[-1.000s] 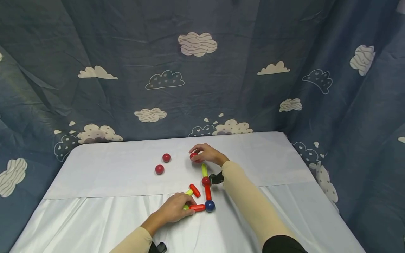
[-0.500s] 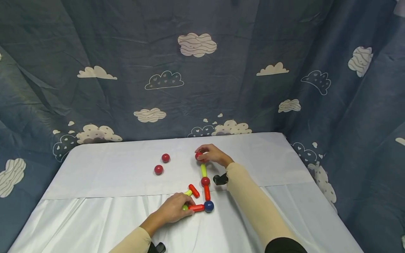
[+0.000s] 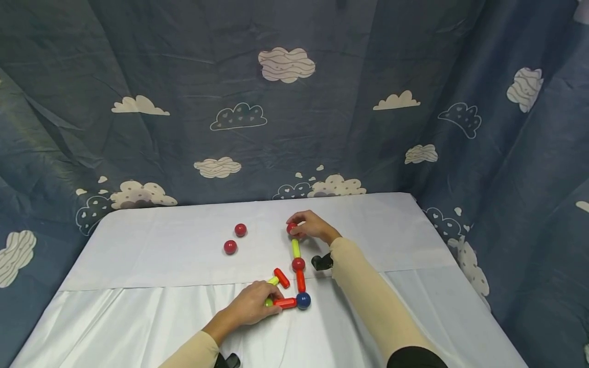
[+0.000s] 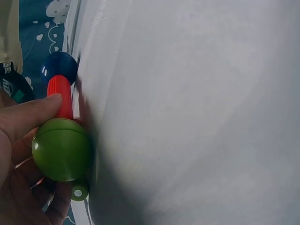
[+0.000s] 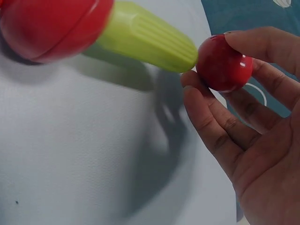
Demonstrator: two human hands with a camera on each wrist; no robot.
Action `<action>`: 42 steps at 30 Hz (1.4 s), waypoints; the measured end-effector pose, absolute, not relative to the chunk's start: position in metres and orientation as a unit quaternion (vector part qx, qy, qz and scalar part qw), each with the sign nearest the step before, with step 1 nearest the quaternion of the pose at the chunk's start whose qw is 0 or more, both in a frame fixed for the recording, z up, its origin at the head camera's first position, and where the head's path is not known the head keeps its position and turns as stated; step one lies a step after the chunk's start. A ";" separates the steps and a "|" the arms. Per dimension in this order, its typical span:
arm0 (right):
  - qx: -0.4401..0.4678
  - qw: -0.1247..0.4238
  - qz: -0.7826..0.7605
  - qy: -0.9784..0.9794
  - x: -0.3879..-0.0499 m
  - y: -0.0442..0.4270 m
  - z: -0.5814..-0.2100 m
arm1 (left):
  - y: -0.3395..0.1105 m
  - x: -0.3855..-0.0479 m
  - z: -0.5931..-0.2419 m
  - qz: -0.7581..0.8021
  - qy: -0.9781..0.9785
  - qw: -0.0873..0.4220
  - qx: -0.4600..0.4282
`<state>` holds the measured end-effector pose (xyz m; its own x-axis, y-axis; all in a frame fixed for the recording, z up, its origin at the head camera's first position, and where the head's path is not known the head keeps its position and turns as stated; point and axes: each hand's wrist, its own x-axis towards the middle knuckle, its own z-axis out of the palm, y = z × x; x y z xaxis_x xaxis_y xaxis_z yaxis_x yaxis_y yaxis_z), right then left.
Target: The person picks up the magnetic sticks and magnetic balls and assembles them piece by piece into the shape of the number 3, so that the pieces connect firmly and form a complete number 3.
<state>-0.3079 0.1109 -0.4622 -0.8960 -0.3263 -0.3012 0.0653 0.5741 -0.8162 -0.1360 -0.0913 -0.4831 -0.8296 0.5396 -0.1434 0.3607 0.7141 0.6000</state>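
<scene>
My right hand (image 3: 313,226) pinches a red ball (image 5: 224,65) between thumb and fingers, at the far end of a yellow-green rod (image 3: 296,249). In the right wrist view ball and rod appear to touch. That rod runs to a second red ball (image 3: 298,264), then a red rod (image 3: 301,281) leads to a blue ball (image 3: 303,300). From the blue ball another red rod (image 3: 285,303) extends left to a green ball (image 4: 62,152). My left hand (image 3: 254,302) holds this end, thumb on the red rod and fingers around the green ball.
Two loose red balls (image 3: 240,230) (image 3: 230,247) lie left of the chain. A short red rod (image 3: 281,278) and a yellow-green rod (image 3: 273,280) are by the left fingers. A white cloth covers the table (image 3: 152,250); a blue cloud-print curtain (image 3: 322,117) hangs behind.
My right hand has carried its red ball slightly right, to the yellow-green rod's far end. My left hand keeps its place on the green ball and red rod.
</scene>
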 end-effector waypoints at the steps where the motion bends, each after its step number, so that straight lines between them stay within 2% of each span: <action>1: -0.073 0.217 -0.455 0.861 -0.308 0.111 -0.462 | -0.091 -0.136 -0.483 0.286 0.913 0.156 0.247; 8: -0.061 0.227 -0.455 0.859 -0.308 0.111 -0.467 | -0.092 -0.136 -0.483 0.285 0.913 0.152 0.248; 42: -0.067 0.197 -0.424 0.882 -0.299 0.112 -0.479 | -0.093 -0.134 -0.484 0.286 0.913 0.142 0.254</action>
